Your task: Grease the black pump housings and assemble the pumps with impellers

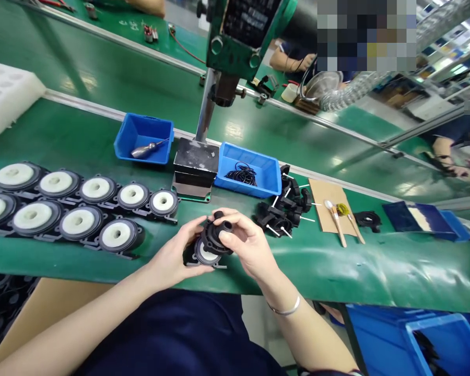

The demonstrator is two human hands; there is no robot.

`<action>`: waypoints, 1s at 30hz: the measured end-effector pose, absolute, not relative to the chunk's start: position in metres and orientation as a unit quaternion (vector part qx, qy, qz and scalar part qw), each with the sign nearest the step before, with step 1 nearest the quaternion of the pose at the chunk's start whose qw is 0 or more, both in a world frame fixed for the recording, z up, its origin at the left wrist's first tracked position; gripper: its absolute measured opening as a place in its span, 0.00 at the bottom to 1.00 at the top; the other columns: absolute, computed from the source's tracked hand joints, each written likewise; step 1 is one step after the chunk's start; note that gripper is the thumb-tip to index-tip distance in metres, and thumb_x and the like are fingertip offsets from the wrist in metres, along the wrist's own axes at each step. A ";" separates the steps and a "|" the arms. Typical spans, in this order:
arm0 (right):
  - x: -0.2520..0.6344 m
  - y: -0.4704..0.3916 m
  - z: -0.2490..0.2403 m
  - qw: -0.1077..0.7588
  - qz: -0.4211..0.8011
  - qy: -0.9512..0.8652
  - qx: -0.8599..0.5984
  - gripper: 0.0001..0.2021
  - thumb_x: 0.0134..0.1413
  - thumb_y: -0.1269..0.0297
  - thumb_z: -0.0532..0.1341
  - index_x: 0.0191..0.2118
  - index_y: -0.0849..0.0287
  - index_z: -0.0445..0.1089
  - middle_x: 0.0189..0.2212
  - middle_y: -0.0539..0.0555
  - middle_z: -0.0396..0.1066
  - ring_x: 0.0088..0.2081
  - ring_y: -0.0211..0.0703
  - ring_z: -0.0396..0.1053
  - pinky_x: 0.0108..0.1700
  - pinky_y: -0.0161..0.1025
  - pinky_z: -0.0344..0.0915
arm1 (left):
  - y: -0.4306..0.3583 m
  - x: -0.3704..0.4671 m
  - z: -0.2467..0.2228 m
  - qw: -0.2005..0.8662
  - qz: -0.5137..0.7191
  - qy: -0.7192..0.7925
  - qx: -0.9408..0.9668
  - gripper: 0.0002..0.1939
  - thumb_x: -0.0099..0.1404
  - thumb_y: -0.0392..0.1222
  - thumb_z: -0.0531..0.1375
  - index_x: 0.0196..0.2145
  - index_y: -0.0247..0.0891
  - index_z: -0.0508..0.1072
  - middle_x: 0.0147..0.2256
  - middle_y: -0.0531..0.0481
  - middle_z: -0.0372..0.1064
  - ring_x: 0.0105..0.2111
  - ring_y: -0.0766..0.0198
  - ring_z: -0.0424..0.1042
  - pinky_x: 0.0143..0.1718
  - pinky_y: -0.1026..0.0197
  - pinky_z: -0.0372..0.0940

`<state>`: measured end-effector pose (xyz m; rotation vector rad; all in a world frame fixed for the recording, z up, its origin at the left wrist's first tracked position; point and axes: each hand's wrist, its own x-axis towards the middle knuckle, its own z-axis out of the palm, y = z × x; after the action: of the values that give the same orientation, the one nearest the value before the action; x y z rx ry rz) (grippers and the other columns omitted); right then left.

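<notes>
Near the front edge of the green table, my left hand (180,256) is wrapped round the side of a black housing with a white disc (208,255). My right hand (245,243) grips a black cover with short pipe stubs (215,237), its thumb on one stub. The cover is tilted over the housing and hides part of the white disc; whether the two touch is unclear. To the left lie two rows of similar black housings with white discs (117,235).
A press (196,162) stands behind my hands, between a blue bin (143,138) with a screwdriver and a blue bin (250,167) with black rings. Rightward are black parts with white pins (284,209), brushes (337,224) on cardboard and a blue tray (419,219). People work beyond.
</notes>
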<state>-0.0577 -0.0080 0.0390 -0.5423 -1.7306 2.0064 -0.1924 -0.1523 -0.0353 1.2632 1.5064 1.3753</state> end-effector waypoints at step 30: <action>-0.040 -0.038 0.025 0.216 0.427 -0.850 -0.221 0.14 0.56 0.66 0.67 0.43 0.53 0.61 0.55 0.59 0.62 0.59 0.50 0.63 0.59 0.50 0.62 | -0.148 -0.198 -0.026 0.259 0.516 0.565 0.590 0.34 0.61 0.39 0.67 0.62 0.45 0.60 0.57 0.42 0.68 0.58 0.50 0.69 0.59 0.48 0.66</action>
<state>-0.0402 -0.0378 0.0251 -0.6114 -2.3548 1.1843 -0.1984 -0.1483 -0.0263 1.5993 1.5300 1.3970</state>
